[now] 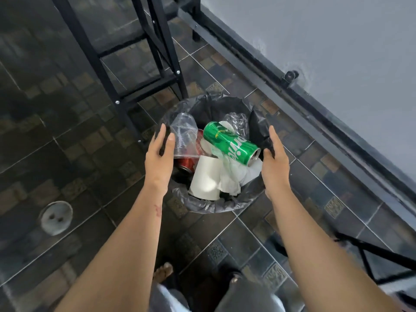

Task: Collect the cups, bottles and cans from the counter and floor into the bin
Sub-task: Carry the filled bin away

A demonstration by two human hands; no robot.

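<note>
Presently, left hand (pixel 158 152) and right hand (pixel 275 154) are held apart, nothing clasped, flanking the bin (pixel 202 206) at frame centre, presumably to lift it. Green can (pixel 231 144) and clear cup (pixel 184 136) are lodged inside.

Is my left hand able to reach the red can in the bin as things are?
Probably not directly: the left hand is at the rim of the bin close by, but the clear plastic cup lies over most of the red can.
</note>
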